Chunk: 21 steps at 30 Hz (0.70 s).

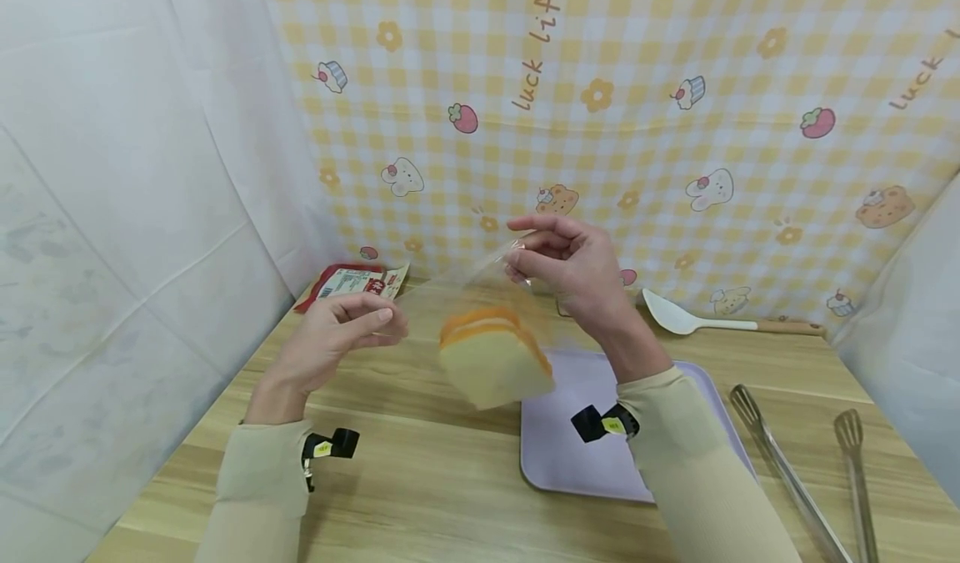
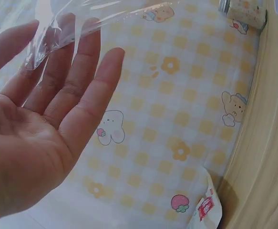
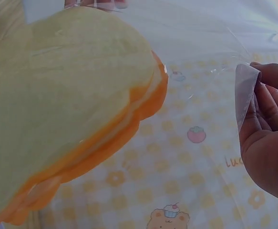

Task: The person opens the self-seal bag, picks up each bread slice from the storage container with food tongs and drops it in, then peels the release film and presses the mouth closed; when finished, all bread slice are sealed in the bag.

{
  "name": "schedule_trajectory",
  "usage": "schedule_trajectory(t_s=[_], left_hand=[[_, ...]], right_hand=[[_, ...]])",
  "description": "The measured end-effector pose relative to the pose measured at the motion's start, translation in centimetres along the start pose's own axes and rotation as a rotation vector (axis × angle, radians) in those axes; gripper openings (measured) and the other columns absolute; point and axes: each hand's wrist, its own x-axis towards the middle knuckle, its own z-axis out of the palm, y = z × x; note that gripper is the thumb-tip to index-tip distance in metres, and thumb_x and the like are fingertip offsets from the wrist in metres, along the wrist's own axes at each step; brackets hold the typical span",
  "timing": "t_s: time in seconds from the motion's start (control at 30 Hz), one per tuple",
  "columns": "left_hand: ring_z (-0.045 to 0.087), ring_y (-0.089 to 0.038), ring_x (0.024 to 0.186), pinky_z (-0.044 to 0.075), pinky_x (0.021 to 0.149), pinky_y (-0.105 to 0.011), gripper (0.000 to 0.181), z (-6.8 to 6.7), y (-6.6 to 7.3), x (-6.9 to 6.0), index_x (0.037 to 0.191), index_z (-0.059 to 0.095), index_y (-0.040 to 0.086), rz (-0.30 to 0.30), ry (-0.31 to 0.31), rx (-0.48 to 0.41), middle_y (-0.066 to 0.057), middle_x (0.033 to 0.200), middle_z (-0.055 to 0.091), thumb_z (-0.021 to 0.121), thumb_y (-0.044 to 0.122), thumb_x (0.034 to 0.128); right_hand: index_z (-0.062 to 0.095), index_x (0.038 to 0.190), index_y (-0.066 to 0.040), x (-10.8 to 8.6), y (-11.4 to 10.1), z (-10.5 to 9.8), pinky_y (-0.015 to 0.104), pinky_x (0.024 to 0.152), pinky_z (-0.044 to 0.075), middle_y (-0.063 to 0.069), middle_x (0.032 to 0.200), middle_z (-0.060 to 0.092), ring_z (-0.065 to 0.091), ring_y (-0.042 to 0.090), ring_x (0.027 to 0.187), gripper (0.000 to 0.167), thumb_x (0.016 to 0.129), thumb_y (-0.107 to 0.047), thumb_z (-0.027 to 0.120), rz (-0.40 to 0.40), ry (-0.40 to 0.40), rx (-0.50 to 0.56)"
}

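Between both hands a clear plastic bag (image 1: 450, 286) hangs in the air, stretched at its upper edge. Inside it is a sandwich-shaped bread (image 1: 491, 369), pale yellow with orange crust edges, slightly blurred and tilted. My left hand (image 1: 341, 329) pinches the left end of the bag; the left wrist view shows the film (image 2: 62, 33) between thumb and fingers. Higher up, my right hand (image 1: 576, 269) pinches the bag's other corner with thumb and fingers. Up close in the right wrist view, the bread (image 3: 72, 90) fills the left side.
A lilac tray (image 1: 570, 463) lies below the right forearm. Metal tongs (image 1: 783, 463) lie at the right, and a white spatula (image 1: 675, 317) with a wooden handle sits at the back. A red and cream packet (image 1: 352, 284) lies back left. A small jar (image 2: 246, 12) stands by the cloth backdrop.
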Motion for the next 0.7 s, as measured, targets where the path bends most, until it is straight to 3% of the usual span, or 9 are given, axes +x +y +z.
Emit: schedule_trajectory(t_s=[0.17,0.27,0.43,0.6,0.7], left_hand=[[0.078,-0.008,0.093,0.061,0.089,-0.025,0.017,0.0,0.5,-0.3,0.110,0.079,0.013,0.036,0.107,0.105,0.007,0.099,0.080,0.065,0.005,0.1042],[0.077,-0.007,0.090,0.061,0.087,-0.023,0.018,0.0,1.1,-0.6,0.111,0.080,0.013,0.098,0.174,0.138,0.008,0.098,0.080,0.065,0.004,0.1038],[0.077,-0.010,0.085,0.061,0.080,-0.024,0.016,0.3,2.3,-1.1,0.115,0.077,0.003,0.186,0.314,0.111,0.003,0.098,0.080,0.068,0.003,0.1016],[0.077,-0.011,0.075,0.061,0.072,-0.023,0.019,0.8,2.9,-0.9,0.115,0.077,-0.001,0.209,0.505,0.013,0.001,0.088,0.081,0.075,0.001,0.0958],[0.076,-0.011,0.072,0.061,0.074,-0.022,0.020,1.0,3.0,-0.7,0.113,0.077,-0.002,0.215,0.559,-0.047,0.001,0.086,0.081,0.077,-0.002,0.0932]], right_hand=[[0.075,0.112,-0.012,0.1,0.0,-0.1,0.027,0.074,0.060,-0.002,0.081,0.075,0.069,0.015,0.068,0.031,0.091,0.010,0.073,0.001,0.000,0.013],[0.075,0.112,-0.011,0.1,-0.1,-0.1,0.027,0.075,0.061,-0.003,0.083,0.076,0.070,0.014,0.070,0.030,0.091,0.009,0.074,0.013,0.006,-0.005],[0.075,0.115,-0.008,0.4,0.0,0.0,0.030,0.076,0.063,-0.003,0.085,0.076,0.074,0.014,0.072,0.029,0.091,0.007,0.075,0.035,0.011,-0.029],[0.075,0.115,-0.006,0.7,0.7,-0.2,0.031,0.075,0.063,-0.003,0.085,0.076,0.073,0.014,0.072,0.027,0.091,0.007,0.075,0.052,0.008,-0.035],[0.074,0.116,-0.004,0.8,1.3,-0.4,0.029,0.075,0.063,-0.005,0.085,0.077,0.073,0.013,0.073,0.026,0.092,0.006,0.076,0.073,0.009,-0.062]])
